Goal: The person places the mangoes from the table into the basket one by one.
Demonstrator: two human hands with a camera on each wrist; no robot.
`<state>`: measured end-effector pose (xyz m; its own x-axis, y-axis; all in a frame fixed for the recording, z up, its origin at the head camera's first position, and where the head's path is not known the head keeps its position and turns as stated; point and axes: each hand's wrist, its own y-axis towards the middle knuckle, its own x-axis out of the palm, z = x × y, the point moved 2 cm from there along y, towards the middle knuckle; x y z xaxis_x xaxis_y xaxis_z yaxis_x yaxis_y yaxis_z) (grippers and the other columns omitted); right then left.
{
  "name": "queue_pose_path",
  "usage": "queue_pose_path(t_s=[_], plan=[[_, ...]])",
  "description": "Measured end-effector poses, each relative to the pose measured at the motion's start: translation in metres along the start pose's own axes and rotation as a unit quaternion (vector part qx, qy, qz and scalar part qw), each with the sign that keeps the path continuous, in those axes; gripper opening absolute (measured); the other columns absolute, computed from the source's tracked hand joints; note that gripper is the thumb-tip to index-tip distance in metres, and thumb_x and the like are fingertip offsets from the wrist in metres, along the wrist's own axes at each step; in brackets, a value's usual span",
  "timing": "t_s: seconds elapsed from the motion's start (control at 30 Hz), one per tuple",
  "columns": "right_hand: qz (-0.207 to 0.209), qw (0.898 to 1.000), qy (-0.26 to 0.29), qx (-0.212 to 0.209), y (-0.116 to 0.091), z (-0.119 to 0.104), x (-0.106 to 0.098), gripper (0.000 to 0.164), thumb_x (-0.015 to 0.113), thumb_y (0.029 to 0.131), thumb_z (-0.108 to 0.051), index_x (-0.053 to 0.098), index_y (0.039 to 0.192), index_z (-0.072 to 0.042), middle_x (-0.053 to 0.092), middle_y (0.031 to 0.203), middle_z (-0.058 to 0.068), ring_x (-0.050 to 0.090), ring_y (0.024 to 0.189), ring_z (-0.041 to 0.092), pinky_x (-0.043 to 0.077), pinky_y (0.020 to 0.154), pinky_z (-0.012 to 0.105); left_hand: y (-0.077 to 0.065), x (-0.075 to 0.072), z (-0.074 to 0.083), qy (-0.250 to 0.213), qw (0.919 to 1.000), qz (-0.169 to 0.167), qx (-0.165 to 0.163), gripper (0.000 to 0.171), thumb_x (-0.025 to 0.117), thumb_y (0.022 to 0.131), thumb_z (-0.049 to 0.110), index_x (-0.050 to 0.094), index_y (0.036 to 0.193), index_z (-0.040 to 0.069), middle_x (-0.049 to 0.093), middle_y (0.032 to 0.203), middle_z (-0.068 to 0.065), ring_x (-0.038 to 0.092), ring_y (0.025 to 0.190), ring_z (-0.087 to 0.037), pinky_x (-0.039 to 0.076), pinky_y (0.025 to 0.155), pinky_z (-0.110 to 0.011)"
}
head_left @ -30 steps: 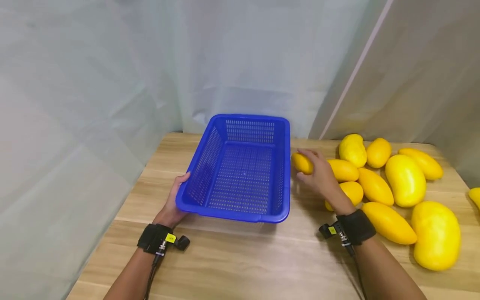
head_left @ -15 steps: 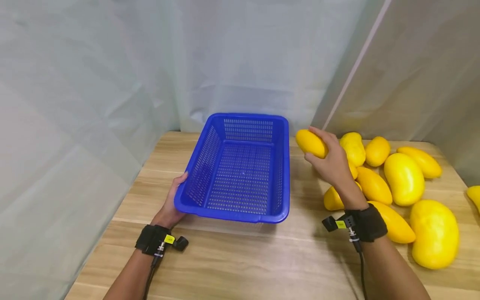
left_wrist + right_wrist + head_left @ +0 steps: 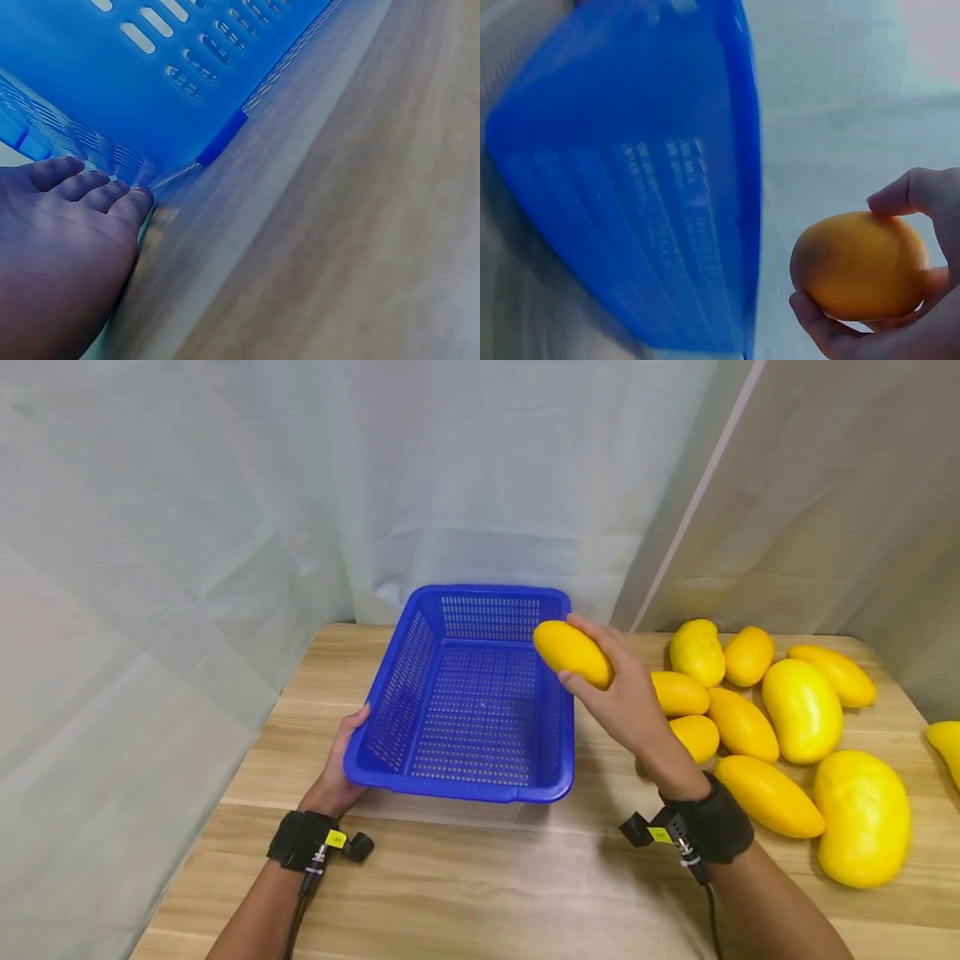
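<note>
Right grip [image 3: 618,697]: pinching yellow fruit [image 3: 573,653] between thumb and fingers; fruit at fingertips, apart from the blue basket [image 3: 450,787] on its left. Left grip [image 3: 340,768]: fingers outstretched, touching basket's outer side.

From above, the way into the blue basket [image 3: 457,789] is free at mid-frame, except along its right rim, where the right hand [image 3: 625,697] and held mango [image 3: 573,653] intrude. Loose mangoes [image 3: 742,724] obstruct the right; pale sheeting [image 3: 465,468] walls off the top. Bare tabletop [image 3: 480,877] gives passage at bottom centre.
</note>
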<state>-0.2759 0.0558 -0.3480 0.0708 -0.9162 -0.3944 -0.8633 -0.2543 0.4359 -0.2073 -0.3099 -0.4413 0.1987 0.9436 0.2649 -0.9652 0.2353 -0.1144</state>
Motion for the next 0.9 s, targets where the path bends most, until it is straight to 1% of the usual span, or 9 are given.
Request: queue_pose_path(t_s=[0.13, 0.3, 0.4, 0.5, 0.6, 0.73, 0.8, 0.9], plan=[[-0.033, 0.999, 0.003, -0.002, -0.003, -0.006, 0.017, 0.061, 0.071, 0.094, -0.014, 0.049, 0.151, -0.021, 0.053, 0.142, 0.007, 0.054, 0.106, 0.026, 0.046, 0.085, 0.042, 0.0, -0.001, -0.001, -0.003, 1.0, -0.001, 0.001, 0.073, 0.029, 0.106, 0.056, 0.012, 0.162, 0.013, 0.049, 0.142, -0.01, 0.056, 0.113, -0.018, 0.052, 0.088, -0.032], [-0.069, 0.997, -0.001, -0.027, -0.008, -0.007, 0.038, 0.063, 0.071, 0.093, -0.013, 0.048, 0.151, -0.017, 0.053, 0.141, 0.008, 0.054, 0.105, 0.025, 0.046, 0.082, 0.041, -0.001, -0.002, -0.003, -0.021, 0.9996, -0.009, 0.015, 0.069, 0.03, 0.107, 0.054, 0.018, 0.16, 0.012, 0.057, 0.132, -0.007, 0.06, 0.106, -0.016, 0.053, 0.084, -0.031], [-0.096, 0.994, 0.003, -0.044, -0.012, -0.007, 0.049, 0.064, 0.071, 0.091, -0.011, 0.048, 0.151, -0.016, 0.053, 0.142, 0.008, 0.054, 0.106, 0.023, 0.048, 0.083, 0.04, -0.001, -0.003, -0.004, -0.027, 0.9994, -0.009, 0.02, 0.068, 0.031, 0.107, 0.053, 0.02, 0.159, 0.011, 0.058, 0.129, -0.006, 0.061, 0.104, -0.015, 0.054, 0.083, -0.03], [-0.117, 0.991, -0.002, -0.057, -0.015, -0.007, 0.055, 0.065, 0.073, 0.089, -0.011, 0.049, 0.15, -0.016, 0.053, 0.141, 0.007, 0.055, 0.108, 0.022, 0.049, 0.083, 0.04, -0.001, -0.004, -0.006, -0.032, 0.9992, -0.014, 0.019, 0.068, 0.03, 0.108, 0.052, 0.018, 0.16, 0.01, 0.058, 0.128, -0.005, 0.061, 0.103, -0.015, 0.054, 0.082, -0.03], [-0.134, 0.989, -0.007, -0.065, -0.018, -0.009, 0.058, 0.065, 0.075, 0.087, -0.01, 0.051, 0.148, -0.017, 0.053, 0.141, 0.006, 0.056, 0.111, 0.021, 0.051, 0.085, 0.04, -0.001, -0.004, -0.008, -0.037, 0.9987, -0.028, 0.019, 0.068, 0.028, 0.108, 0.051, 0.017, 0.16, 0.009, 0.059, 0.126, -0.005, 0.061, 0.102, -0.015, 0.055, 0.082, -0.03], [-0.162, 0.984, -0.022, -0.07, -0.019, -0.011, 0.062, 0.063, 0.075, 0.086, -0.011, 0.054, 0.145, -0.019, 0.053, 0.141, 0.004, 0.056, 0.113, 0.02, 0.052, 0.087, 0.039, 0.0, -0.004, -0.006, -0.04, 0.9984, -0.035, 0.02, 0.068, 0.028, 0.108, 0.052, 0.018, 0.159, 0.009, 0.06, 0.125, -0.005, 0.061, 0.1, -0.015, 0.054, 0.08, -0.03], [-0.182, 0.979, -0.04, -0.078, -0.02, -0.013, 0.064, 0.06, 0.074, 0.086, -0.012, 0.056, 0.143, -0.019, 0.053, 0.141, 0.003, 0.056, 0.114, 0.02, 0.053, 0.086, 0.037, 0.0, -0.003, -0.003, -0.027, 0.999, -0.028, 0.019, 0.069, 0.028, 0.108, 0.053, 0.018, 0.159, 0.009, 0.059, 0.125, -0.007, 0.061, 0.099, -0.015, 0.054, 0.079, -0.029], [-0.215, 0.97, -0.064, -0.09, -0.02, -0.016, 0.068, 0.057, 0.073, 0.086, -0.015, 0.058, 0.141, -0.019, 0.054, 0.139, 0.003, 0.058, 0.111, 0.018, 0.053, 0.084, 0.036, 0.001, 0.0, 0.0, -0.002, 0.9998, -0.017, 0.009, 0.07, 0.027, 0.107, 0.056, 0.018, 0.161, 0.012, 0.055, 0.132, -0.011, 0.06, 0.102, -0.017, 0.054, 0.081, -0.03]])
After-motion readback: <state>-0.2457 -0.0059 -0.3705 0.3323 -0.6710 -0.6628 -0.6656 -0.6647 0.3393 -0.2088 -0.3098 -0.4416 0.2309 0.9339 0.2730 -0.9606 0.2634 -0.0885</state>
